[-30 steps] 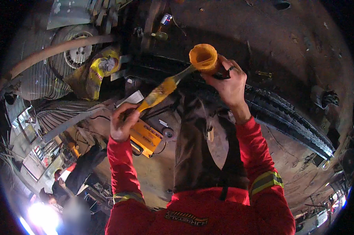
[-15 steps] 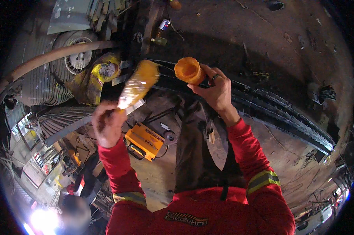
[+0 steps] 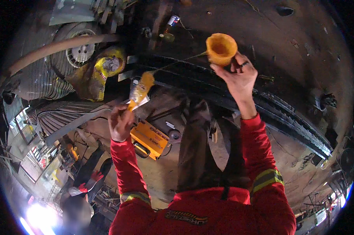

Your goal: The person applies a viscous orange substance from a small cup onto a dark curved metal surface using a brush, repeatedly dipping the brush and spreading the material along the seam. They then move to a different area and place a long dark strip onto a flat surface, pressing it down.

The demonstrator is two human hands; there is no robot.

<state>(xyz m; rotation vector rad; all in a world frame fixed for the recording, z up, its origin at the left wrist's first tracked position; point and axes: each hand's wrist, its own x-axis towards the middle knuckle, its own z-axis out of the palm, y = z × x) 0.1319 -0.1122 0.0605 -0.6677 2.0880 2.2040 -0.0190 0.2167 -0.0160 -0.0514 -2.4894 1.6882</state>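
I have one orange cup (image 3: 221, 47) and one brush (image 3: 139, 89) in play, one thing to each hand. My right hand (image 3: 238, 76) is raised, fingers curled up round the underside of the cup, thumb on its near wall, so the open mouth faces me. My left hand (image 3: 120, 122) is closed in a fist on the handle of the brush, whose yellow-smeared head points up and to the right. One thin sticky thread (image 3: 181, 60) stretches from the brush head to the cup's rim; the two are otherwise well apart.

Between my two red sleeves lies one large black tyre (image 3: 271, 102), its tread running from upper left down to lower right, passing right under my right wrist. One yellow box-shaped machine (image 3: 150, 138) sits just below my left hand on the floor. One wheel with a pale hub (image 3: 82, 53) and one yellow sack (image 3: 106, 68) lie to the upper left. Another person (image 3: 77, 196) crouches at the lower left. Bare floor shows at the upper right, beyond the cup.
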